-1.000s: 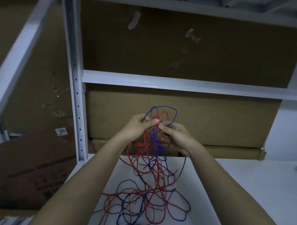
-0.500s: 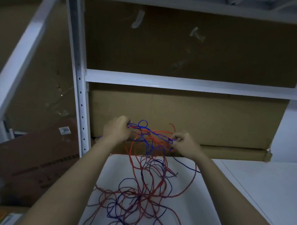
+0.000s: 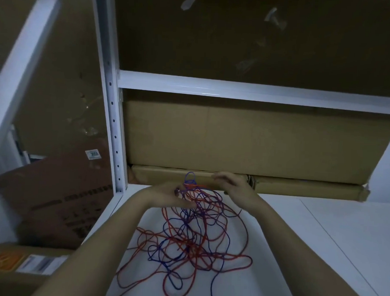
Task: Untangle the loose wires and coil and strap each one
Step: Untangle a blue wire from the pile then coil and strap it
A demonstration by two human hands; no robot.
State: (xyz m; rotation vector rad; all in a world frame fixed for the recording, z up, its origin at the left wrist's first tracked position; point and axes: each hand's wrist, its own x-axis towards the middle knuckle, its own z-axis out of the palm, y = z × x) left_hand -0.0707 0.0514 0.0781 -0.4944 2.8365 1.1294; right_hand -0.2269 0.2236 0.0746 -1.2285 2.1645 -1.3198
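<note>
Head view, looking down along two bare forearms in dim light: the left hand (image 3: pixel 168 196) is raised above a white shelf surface (image 3: pixel 320 231), its fingers curled around a gathered bunch of red and blue wires (image 3: pixel 192 244). A small blue loop pokes up just above that grip. The right hand (image 3: pixel 234 187) hovers just beside the bunch, fingers spread and loosely bent; whether its fingertips touch any strand cannot be told. From the left hand the wires hang down and sprawl in tangled loops across the shelf between the forearms. Behind the hands lie a long flat cardboard box (image 3: pixel 299 189) and a larger carton (image 3: pixel 257 139) above it. A white shelf post (image 3: pixel 112 122) stands to the left.
</note>
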